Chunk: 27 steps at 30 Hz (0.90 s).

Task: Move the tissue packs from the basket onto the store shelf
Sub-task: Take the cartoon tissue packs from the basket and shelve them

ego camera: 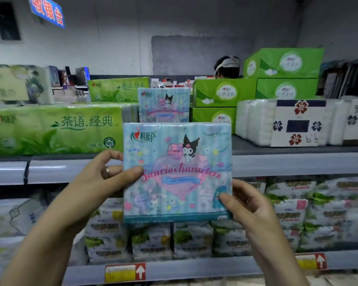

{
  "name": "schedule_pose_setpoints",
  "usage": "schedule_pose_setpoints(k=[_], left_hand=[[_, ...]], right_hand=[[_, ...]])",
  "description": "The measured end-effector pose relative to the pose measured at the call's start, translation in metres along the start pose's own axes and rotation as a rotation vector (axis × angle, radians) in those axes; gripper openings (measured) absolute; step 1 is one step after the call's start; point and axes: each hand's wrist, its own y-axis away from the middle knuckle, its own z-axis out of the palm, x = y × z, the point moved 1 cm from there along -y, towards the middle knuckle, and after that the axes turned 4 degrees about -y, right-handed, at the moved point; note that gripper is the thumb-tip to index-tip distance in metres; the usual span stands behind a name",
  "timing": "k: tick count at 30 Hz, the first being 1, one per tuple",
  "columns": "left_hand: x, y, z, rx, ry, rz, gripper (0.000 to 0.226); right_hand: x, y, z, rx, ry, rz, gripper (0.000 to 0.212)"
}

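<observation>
Held pack: the blue tissue pack (pixel 177 172) is hanging upright in the air in front of the top shelf (pixel 277 162), printed face toward the person, not yet resting on anything
Left hand: the left hand (pixel 99 182) is pinching the pack's left edge, thumb lying across the front and fingers curling behind
Right hand: the right hand (pixel 248 205) is gripping the lower right corner the same way, thumb in front and fingers behind; the two-sided hold is probably steadying the soft wrapper flat and square
Slot: a matching blue pack (pixel 163 105) is standing upright at the back, between the green packs (pixel 56 129) and the green boxes (pixel 223 92); the held one is lining up directly in front of it, seemingly so that the same design is filling one column
Lift needed: the pack's bottom edge is sitting below the shelf lip, so it is likely needing to rise before sliding in
Neighbours: the gap is looking only a little wider than the pack, so a tilted entry is risking a snag on the green packs
Basket: not showing in this view
</observation>
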Motion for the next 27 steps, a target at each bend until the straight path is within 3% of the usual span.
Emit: schedule_pose_setpoints(k=[4, 15, 19, 23, 27], left_hand=[[0.023, -0.021, -0.004, -0.037, -0.015, 0.055, 0.108], [0.089, -0.08, -0.011, -0.108, -0.324, 0.22, 0.094], [0.111, -0.109, -0.019, -0.143, -0.305, 0.213, 0.11], [0.124, -0.139, -0.022, -0.149, -0.329, 0.196, 0.115], [0.127, -0.166, -0.034, -0.126, -0.354, 0.137, 0.11]], right_hand=[[-0.019, -0.022, 0.002, -0.032, -0.043, -0.041, 0.035], [-0.06, -0.086, 0.001, -0.04, -0.06, -0.09, 0.039], [-0.066, -0.113, 0.002, -0.068, -0.094, -0.1, 0.04], [-0.067, -0.143, 0.011, -0.084, -0.081, -0.099, 0.016], [-0.07, -0.171, 0.019, -0.073, 0.041, -0.075, 0.017]])
